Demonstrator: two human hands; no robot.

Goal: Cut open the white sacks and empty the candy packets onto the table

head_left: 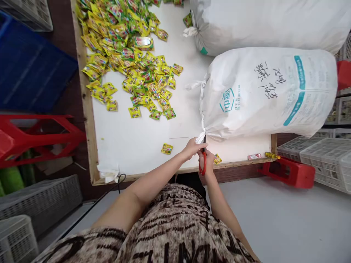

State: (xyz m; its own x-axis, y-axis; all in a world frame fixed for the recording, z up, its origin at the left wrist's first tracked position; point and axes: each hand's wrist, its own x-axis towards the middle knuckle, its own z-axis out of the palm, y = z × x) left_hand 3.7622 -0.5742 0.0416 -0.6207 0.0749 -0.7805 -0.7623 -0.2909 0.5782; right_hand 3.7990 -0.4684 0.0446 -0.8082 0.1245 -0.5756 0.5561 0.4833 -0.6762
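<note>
A big white sack [246, 91] with teal print and black handwriting lies on its side on the white table [131, 146]. Its left mouth is gathered, and a tied corner sticks out near the table's front edge. My right hand [208, 160] grips red-handled scissors [203, 166], whose dark blades point away from me at that tied corner. At the same corner, my left hand [193, 148] is closed on the sack's white end, close beside the blades. Whether the blades have cut into it, I cannot tell.
Many small yellow-green packets [148, 78] are heaped at the table's far left. A second white sack [268, 22] lies behind the first. Red stools [293, 173] and plastic crates [326, 157] stand around the wooden-rimmed table. A black cable [90, 210] runs at front left.
</note>
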